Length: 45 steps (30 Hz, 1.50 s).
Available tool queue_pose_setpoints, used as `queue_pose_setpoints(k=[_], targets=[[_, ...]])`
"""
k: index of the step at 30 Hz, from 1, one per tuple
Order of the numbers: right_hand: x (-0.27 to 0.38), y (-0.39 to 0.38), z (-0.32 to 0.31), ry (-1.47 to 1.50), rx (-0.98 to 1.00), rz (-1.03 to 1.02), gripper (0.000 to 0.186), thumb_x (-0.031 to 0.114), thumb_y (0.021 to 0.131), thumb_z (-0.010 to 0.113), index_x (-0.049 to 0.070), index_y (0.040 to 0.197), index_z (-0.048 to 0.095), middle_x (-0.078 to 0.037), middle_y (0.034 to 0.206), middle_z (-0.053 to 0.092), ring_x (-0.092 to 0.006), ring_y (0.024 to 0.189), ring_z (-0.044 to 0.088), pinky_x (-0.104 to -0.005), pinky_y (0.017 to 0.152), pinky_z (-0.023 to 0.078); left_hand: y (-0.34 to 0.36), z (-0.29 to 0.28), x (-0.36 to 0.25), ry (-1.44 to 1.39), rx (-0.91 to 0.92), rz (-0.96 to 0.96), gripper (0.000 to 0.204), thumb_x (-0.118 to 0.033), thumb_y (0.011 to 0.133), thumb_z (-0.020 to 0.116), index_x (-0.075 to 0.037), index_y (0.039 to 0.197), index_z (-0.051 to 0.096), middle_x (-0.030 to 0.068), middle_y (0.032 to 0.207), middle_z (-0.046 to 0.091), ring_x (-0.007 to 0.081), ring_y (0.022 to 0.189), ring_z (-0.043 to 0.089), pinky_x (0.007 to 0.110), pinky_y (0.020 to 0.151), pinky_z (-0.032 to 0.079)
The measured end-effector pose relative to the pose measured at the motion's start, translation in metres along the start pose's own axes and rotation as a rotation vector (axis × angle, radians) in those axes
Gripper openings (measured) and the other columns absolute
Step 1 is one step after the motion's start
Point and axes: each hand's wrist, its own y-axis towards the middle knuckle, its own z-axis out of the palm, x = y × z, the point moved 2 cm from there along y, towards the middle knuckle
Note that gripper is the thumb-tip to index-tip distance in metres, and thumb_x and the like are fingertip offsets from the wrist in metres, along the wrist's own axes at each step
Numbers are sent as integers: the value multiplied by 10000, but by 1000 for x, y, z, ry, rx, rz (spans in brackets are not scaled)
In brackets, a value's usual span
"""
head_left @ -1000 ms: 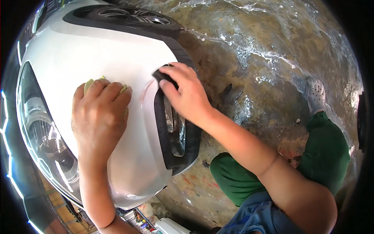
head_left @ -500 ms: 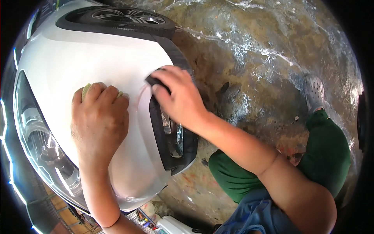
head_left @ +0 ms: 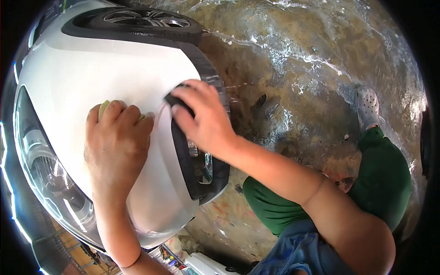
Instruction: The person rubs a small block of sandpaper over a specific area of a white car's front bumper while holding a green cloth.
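A white car bumper [head_left: 114, 68] spreads under both hands. My left hand [head_left: 118, 144] rests on it, fingers curled over a yellow-green cloth [head_left: 104, 109] that mostly hides beneath them. Farther right, my right hand [head_left: 206, 114] grips a small black block [head_left: 171, 99] and presses it to the bumper by the upper end of the black-trimmed lamp recess [head_left: 183, 153]. The block is blurred and partly covered by the fingers, so its exact kind does not show. A faint reddish curved line marks the paint beside it.
The car's headlight [head_left: 57, 176] lies left of my left arm, and a wheel [head_left: 149, 19] stands at the far side. Wet, stained concrete floor [head_left: 293, 91] extends to the right. My green-trousered leg and grey clog [head_left: 368, 104] are at the right.
My right hand and the black block have shifted slightly left along the bumper. My left hand keeps its place with the cloth. The whole view has moved a little.
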Motion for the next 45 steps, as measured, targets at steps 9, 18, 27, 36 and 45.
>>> queue_pose_setpoints(k=[9, 18, 27, 36, 45], targets=[[-19, 4, 0, -41, -12, 118, 357, 111, 916, 784, 85, 1267, 723, -189, 1368, 609, -442, 1229, 579, -514, 1028, 536, 5, -6, -2, -34, -5, -8, 200, -74, 786, 827, -117, 981, 819, 32, 925, 688, 259, 1036, 657, 452, 972, 514], [-8, 5, 0, -34, -1, 111, 338, 146, 935, 786, 102, 1263, 715, -164, 1366, 594, -423, 1226, 585, -518, 1029, 546, 2, -6, -2, -1, 19, -51, 166, -98, 802, 821, -107, 966, 804, 37, 951, 688, 262, 1074, 665, 467, 1005, 514], [17, -4, 8, 51, 48, 95, 357, 135, 925, 773, 96, 1273, 702, -200, 1345, 590, -453, 1244, 571, -529, 1015, 554, -5, -3, 0, 2, 30, -84, 167, -81, 809, 805, -94, 974, 787, 48, 971, 690, 271, 1113, 665, 479, 1035, 513], [-18, 22, -43, -17, 118, 207, 400, 158, 956, 733, 47, 1332, 650, -232, 1349, 642, -450, 1296, 603, -513, 1088, 526, -5, -1, 1, 83, -61, -121, 229, -85, 821, 795, -122, 1048, 794, 41, 1072, 719, 277, 1159, 677, 483, 1062, 512], [13, 53, -64, -120, 1051, 248, 968, 224, 927, 680, 65, 1770, 233, -307, 1312, 703, -460, 1184, 707, -519, 989, 565, -3, -6, 8, 240, -107, -297, 293, -123, 815, 842, -155, 1099, 773, 9, 1129, 717, 250, 1212, 662, 473, 1079, 494]])
